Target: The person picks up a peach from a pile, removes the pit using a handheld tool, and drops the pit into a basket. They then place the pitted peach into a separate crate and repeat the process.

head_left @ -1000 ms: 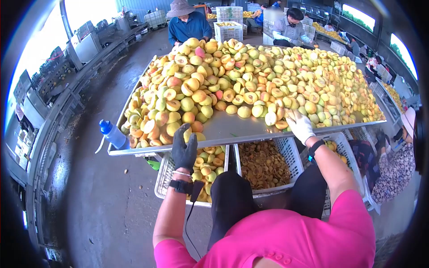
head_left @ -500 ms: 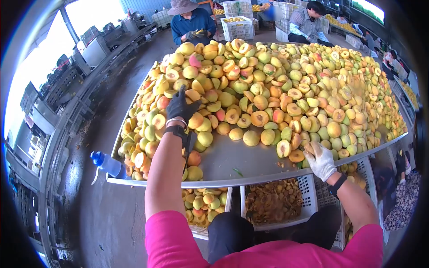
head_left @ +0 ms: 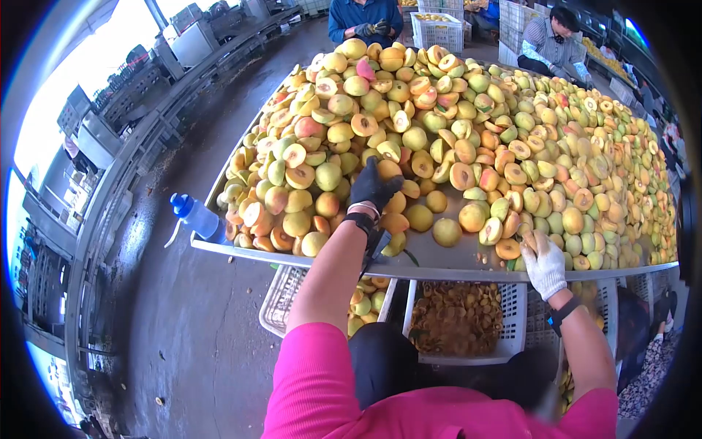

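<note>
My left hand (head_left: pixel 375 186), in a black glove, reaches into the heap of halved and whole peaches (head_left: pixel 431 95). Its thumb and fingers curve round a yellow-orange peach (head_left: pixel 389 170). In a stained white knit glove, my right hand (head_left: pixel 545 265) is at the front edge of the metal table (head_left: pixel 453 257). Those fingers are bent together, and whatever they may hold is hidden. A cut peach half (head_left: pixel 507 249) lies just left of the right fingertips. Between my hands several peaches rest on the bare metal.
Below the table are a white crate (head_left: pixel 514 314) of brown scraps and another crate (head_left: pixel 281 296) beside peaches. A blue-capped bottle (head_left: pixel 197 216) is at the left corner. Two people (head_left: pixel 363 22) (head_left: pixel 553 44) work across the heap; machinery (head_left: pixel 110 139) lines the left.
My left hand has moved right and slightly down across the heap, and peaches near it have shifted. My right hand stays by the table edge. The whole view has swung left and down.
</note>
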A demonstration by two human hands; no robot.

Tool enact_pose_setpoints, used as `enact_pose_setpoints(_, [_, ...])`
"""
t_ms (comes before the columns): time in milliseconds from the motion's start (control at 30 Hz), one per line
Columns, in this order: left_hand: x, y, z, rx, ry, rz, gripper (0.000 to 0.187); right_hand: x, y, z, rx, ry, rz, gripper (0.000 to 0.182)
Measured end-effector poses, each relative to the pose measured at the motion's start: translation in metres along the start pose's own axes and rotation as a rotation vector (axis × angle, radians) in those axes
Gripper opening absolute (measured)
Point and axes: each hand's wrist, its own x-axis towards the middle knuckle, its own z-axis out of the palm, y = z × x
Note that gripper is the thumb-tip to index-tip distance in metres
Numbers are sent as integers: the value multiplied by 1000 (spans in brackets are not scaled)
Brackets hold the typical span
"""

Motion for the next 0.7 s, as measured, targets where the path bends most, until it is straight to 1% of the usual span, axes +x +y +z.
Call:
enact_pose_setpoints(33, [-8,2,4,-123,-71,-77,82,0,1,0,-14,10,-2,27])
enact_pose_setpoints(100, [-18,18,5,-140,-211,-47,86,0,5,1,-2,-8,0,28])
enact_pose_setpoints(167, [-22,40,-3,-108,-468,30,86,0,5,1,6,-5,-8,28])
enact_pose_setpoints(200, [-24,48,-1,-134,-484,95,83,1,7,2,12,15,-13,28])
enact_pose_setpoints(233, [-26,53,-1,-5,-499,163,78,1,10,5,19,33,-17,27])
enact_pose_setpoints(300, [-37,53,-14,-37,-375,304,68,-3,9,4,26,19,2,27])
enact_pose_setpoints(367, [-52,48,-50,-7,-85,371,60,-1,8,2,27,-27,40,27])
enact_pose_setpoints(400, [-56,33,-62,-14,102,427,56,-1,9,4,13,-1,15,27])
enact_pose_setpoints(433, [-65,26,-84,66,178,364,55,-1,11,5,16,4,10,27])
enact_pose_setpoints(467, [-62,-4,-91,164,368,434,53,-1,12,6,18,8,5,27])
enact_pose_setpoints(500, [-74,-14,-111,163,369,302,52,-1,12,7,21,10,-1,27])
enact_pose_setpoints(567, [-85,-46,-133,317,465,149,59,-1,9,5,10,-3,-4,29])
enact_pose_setpoints(600, [-86,-71,-139,366,525,144,64,-1,7,3,-5,-9,3,30])
enact_pose_setpoints(633, [-88,-81,-150,437,583,99,67,-1,6,1,-24,-15,11,30])
enact_pose_setpoints(700, [-91,-94,-165,516,667,-101,71,-2,11,6,-33,24,-29,31])
